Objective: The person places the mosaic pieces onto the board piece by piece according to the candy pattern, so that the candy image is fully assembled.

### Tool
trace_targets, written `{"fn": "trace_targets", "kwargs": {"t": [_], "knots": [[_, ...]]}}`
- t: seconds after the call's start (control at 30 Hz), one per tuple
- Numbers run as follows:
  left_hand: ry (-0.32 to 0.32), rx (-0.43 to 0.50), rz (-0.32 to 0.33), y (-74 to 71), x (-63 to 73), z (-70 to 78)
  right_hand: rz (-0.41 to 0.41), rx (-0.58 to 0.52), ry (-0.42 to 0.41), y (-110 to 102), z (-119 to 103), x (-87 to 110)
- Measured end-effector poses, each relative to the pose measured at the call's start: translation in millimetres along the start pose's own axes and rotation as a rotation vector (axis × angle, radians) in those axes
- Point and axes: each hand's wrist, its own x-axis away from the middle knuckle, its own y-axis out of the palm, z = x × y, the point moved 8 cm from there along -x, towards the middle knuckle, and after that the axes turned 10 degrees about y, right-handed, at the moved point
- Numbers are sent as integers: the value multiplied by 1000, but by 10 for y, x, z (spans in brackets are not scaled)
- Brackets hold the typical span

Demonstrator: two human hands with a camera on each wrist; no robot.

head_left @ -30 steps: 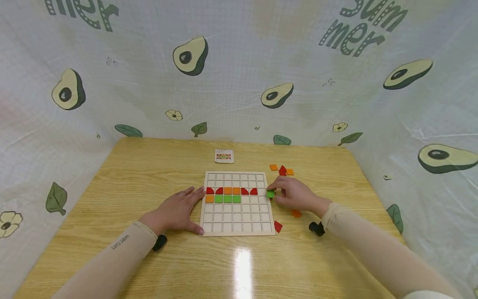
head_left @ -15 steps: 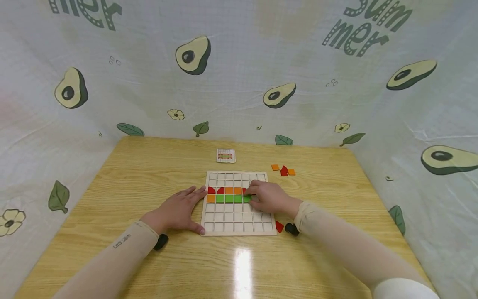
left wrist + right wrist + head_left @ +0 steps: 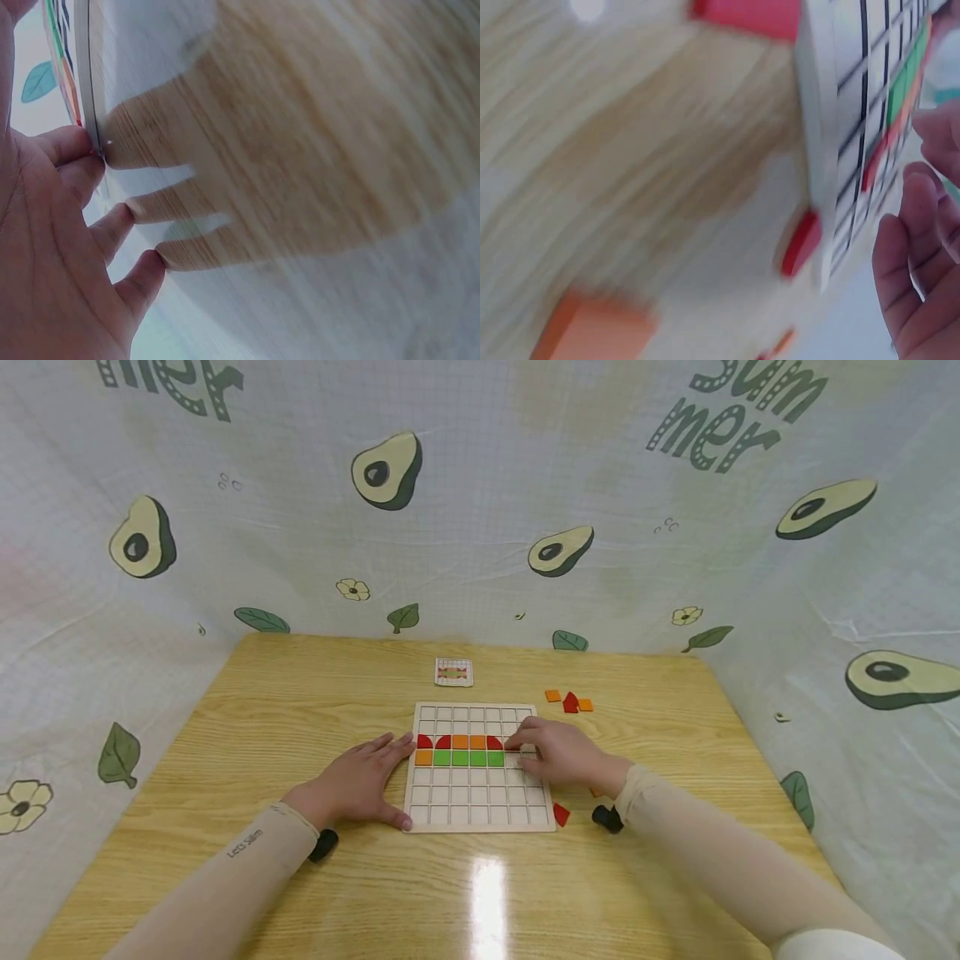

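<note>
A pale square grid board (image 3: 480, 795) lies on the wooden table. Its third row shows red quarter-round tiles (image 3: 494, 742) and orange tiles (image 3: 469, 742); below sit another orange tile (image 3: 423, 757) and a run of green square tiles (image 3: 461, 758). My left hand (image 3: 356, 783) rests with spread fingers along the board's left edge, fingertips (image 3: 96, 146) touching it. Over the board's right side, my right hand (image 3: 561, 753) hovers just right of the last green tile. Its fingers (image 3: 919, 199) are loosely bent, with no tile showing between them; it hides the red tile at that row's right.
A small pattern card (image 3: 453, 672) lies behind the board. Loose orange (image 3: 552, 696) and red (image 3: 571, 702) tiles lie at the back right. Near the board's front right corner is a red tile (image 3: 561, 814); an orange tile (image 3: 596, 792) shows partly under the right wrist.
My right hand carried a green tile leftward from the board's right edge onto the row of green tiles. It then let go and drew back slightly right. The left hand stays put.
</note>
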Motion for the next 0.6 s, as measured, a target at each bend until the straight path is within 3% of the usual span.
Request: {"fn": "trace_targets", "kwargs": {"t": [0.27,0.43,0.6], "knots": [[12,8,16,-5,8,4,-11,-56,82,-232,512,536],[6,12,21,6,9,-14,-26,-74,129,-161,760,846],[5,13,8,10,-1,-3,-38,-104,117,-58,859,1006]]}}
